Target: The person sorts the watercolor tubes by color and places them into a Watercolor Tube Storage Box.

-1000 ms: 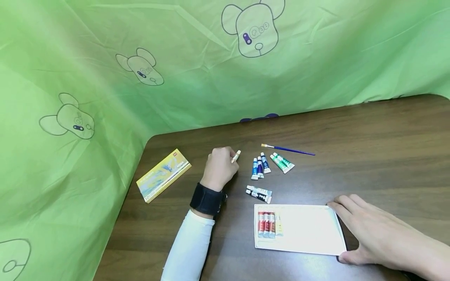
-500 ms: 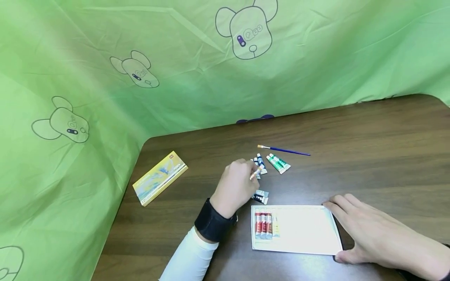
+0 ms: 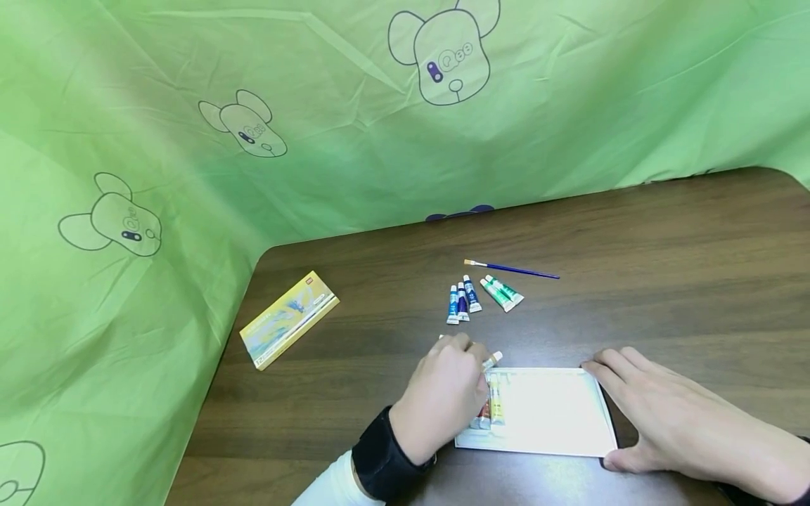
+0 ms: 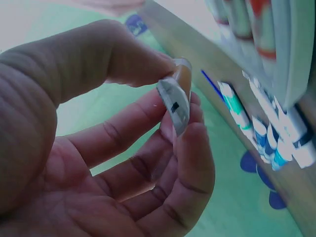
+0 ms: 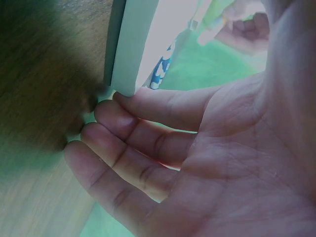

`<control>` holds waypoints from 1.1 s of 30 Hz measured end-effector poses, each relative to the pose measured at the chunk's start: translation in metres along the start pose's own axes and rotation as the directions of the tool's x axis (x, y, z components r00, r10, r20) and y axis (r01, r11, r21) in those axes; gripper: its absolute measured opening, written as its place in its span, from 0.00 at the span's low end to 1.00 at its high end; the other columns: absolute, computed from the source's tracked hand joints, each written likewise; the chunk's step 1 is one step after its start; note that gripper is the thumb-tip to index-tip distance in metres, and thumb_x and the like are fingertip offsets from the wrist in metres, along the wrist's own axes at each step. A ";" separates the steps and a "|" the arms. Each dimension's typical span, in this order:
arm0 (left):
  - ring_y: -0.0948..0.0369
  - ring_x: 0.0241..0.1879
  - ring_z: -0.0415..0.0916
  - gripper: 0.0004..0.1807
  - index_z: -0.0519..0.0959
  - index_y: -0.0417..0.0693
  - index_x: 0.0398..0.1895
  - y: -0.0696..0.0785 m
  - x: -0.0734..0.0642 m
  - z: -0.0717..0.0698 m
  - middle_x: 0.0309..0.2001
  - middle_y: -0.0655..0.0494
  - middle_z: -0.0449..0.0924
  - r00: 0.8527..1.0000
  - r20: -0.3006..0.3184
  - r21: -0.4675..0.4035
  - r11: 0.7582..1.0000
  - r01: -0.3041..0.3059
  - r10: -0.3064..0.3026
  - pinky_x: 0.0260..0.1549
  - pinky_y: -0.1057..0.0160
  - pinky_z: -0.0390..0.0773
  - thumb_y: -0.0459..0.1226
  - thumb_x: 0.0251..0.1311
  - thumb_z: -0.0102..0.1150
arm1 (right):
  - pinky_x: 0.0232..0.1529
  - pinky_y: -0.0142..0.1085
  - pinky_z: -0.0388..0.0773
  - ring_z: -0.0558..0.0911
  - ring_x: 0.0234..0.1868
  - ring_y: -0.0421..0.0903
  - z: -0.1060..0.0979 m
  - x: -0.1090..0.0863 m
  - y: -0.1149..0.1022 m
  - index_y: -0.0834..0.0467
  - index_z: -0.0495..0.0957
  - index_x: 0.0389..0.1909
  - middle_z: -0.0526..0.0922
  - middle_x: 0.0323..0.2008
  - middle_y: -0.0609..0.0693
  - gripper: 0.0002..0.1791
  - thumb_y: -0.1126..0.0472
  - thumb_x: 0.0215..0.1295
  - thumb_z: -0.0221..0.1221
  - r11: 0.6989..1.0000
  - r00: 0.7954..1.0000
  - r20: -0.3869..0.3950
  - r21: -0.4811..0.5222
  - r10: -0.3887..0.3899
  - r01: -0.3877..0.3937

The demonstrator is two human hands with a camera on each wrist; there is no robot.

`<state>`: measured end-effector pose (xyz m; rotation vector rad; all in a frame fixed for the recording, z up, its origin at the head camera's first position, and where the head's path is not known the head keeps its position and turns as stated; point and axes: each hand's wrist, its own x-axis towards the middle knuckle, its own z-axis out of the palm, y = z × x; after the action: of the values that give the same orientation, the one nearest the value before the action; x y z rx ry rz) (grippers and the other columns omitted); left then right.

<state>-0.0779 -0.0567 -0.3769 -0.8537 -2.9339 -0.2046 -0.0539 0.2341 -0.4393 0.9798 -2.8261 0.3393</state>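
The left hand, at the lower centre of the head view, pinches a small paint tube between thumb and fingers, over the left end of the white tray. The right hand, at the lower right, rests against the tray's short side, thumb and fingertips near its two corners, the fingers fairly straight.

The tube is probably light and soft, so a hard squeeze could dent it; the flat end or the cap seems the safer place to hold. The tray looks thin and light, and may slide if it is not steadied.

In the tray, a yellow tube lies just beside the left hand, which hides its neighbours partly. Blue tubes, green tubes and a brush lie farther up; a yellow box is well apart at the left.
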 end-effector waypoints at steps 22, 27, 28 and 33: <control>0.67 0.33 0.76 0.04 0.88 0.48 0.37 0.034 -0.023 0.010 0.36 0.59 0.82 0.996 0.063 0.135 0.989 -0.066 0.058 0.25 0.72 0.79 0.37 0.63 0.67 | 0.49 0.46 0.81 0.79 0.51 0.48 0.000 0.000 0.001 0.61 0.79 0.57 0.79 0.52 0.45 0.58 0.33 0.20 0.82 1.000 1.000 -0.019 0.005 -0.020 0.020; 0.68 0.33 0.74 0.06 0.88 0.48 0.41 0.038 -0.023 0.012 0.36 0.59 0.79 0.993 0.088 0.180 0.979 -0.095 0.080 0.24 0.72 0.80 0.39 0.64 0.67 | 0.49 0.45 0.81 0.78 0.50 0.46 0.001 -0.001 0.000 0.60 0.79 0.56 0.79 0.51 0.43 0.57 0.33 0.20 0.82 1.000 0.999 -0.039 -0.001 -0.024 0.024; 0.67 0.33 0.73 0.06 0.87 0.48 0.40 0.038 -0.023 0.013 0.35 0.59 0.79 0.992 0.078 0.198 0.974 -0.109 0.095 0.23 0.72 0.79 0.39 0.64 0.67 | 0.49 0.46 0.81 0.78 0.50 0.47 0.001 -0.001 0.000 0.60 0.79 0.56 0.79 0.51 0.43 0.57 0.33 0.20 0.82 1.000 0.999 -0.038 -0.002 -0.021 0.021; 0.67 0.28 0.68 0.06 0.86 0.53 0.34 0.037 -0.025 0.018 0.30 0.63 0.77 0.983 -0.008 0.330 0.929 -0.170 0.183 0.21 0.73 0.62 0.44 0.58 0.70 | 0.49 0.46 0.81 0.78 0.50 0.47 0.001 0.000 0.000 0.60 0.79 0.55 0.79 0.51 0.43 0.56 0.33 0.20 0.82 1.000 0.999 -0.038 -0.006 -0.017 0.016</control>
<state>-0.0372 -0.0363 -0.3941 -1.0339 -2.7198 0.2703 -0.0537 0.2341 -0.4403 0.9844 -2.7819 0.3441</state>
